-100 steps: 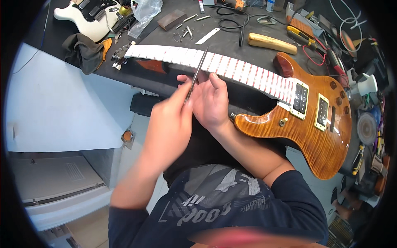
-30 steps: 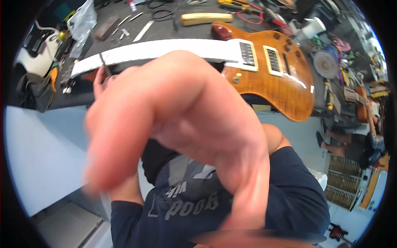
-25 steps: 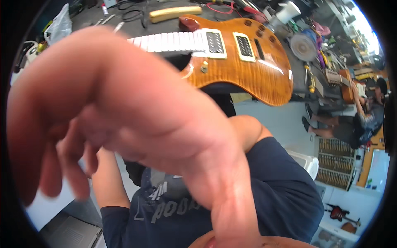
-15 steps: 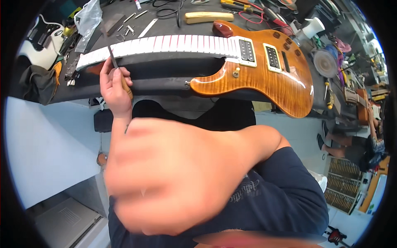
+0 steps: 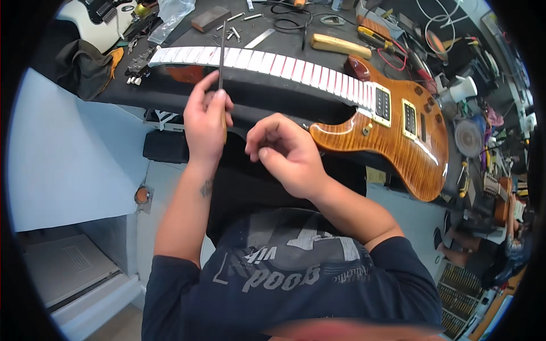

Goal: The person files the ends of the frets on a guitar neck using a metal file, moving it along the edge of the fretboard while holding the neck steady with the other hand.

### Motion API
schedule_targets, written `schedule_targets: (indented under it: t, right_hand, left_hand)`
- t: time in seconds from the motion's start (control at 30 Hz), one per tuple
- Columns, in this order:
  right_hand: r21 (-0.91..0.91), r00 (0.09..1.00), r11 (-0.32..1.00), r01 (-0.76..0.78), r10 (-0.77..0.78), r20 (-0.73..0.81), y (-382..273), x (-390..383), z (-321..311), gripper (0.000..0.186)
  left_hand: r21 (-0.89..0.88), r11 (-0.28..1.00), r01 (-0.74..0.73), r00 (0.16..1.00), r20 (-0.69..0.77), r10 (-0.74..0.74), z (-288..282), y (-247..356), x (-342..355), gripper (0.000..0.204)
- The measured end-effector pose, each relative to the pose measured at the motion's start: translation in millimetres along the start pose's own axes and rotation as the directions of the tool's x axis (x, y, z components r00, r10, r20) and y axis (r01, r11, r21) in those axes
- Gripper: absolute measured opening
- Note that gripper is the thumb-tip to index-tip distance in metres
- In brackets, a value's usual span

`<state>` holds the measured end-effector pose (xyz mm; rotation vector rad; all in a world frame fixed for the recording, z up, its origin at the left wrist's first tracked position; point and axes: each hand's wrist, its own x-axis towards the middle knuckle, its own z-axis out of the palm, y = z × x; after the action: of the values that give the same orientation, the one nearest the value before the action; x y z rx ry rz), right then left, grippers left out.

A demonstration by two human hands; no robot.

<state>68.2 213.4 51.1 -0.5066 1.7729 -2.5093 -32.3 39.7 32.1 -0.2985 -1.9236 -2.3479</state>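
Note:
My left hand (image 5: 207, 119) is closed around a slim file (image 5: 222, 57) with a wooden handle, its dark blade pointing up and away across the guitar's neck. Beneath the blade, white tape strips with reddish lines between them cover the fretboard (image 5: 273, 63). The amber flame-top electric guitar (image 5: 347, 133) lies along the bench, body at the right and headstock (image 5: 138, 67) at the left. My right hand (image 5: 287, 153) hovers over my lap near the guitar's lower horn, its fingers loosely curled and apart from the thumb. I see nothing in it.
Behind the neck are a dark block (image 5: 211, 19), a metal ruler (image 5: 260, 38), several small metal parts and a wooden bar (image 5: 341, 45). Cables and tools crowd the far right. A white guitar body (image 5: 96, 23) and a dark cloth (image 5: 85, 68) sit at the left.
My right hand has moved from close to the camera out toward the bench, and its fingers have loosened. My left hand still holds the file. The view has shifted.

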Motion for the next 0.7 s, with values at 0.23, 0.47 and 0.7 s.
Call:
schedule_targets:
  t: [0.23,0.47,0.7]
  right_hand:
    - [0.186,0.972,0.982,-0.031,0.073,-0.222,49,29,-12,0.074]
    - [0.428,0.946,0.895,0.125,0.023,-0.324,51,63,-3,0.086]
    - [0.466,0.969,0.875,0.132,-0.015,-0.247,60,71,-9,0.059]
  left_hand:
    - [0.146,0.987,0.07,0.991,0.1,-0.085,-28,35,-63,0.044]
    - [0.285,0.933,0.219,0.947,0.17,-0.274,-28,63,-75,0.044]
    - [0.344,0.907,0.242,0.889,0.296,-0.35,-26,81,-63,0.047]
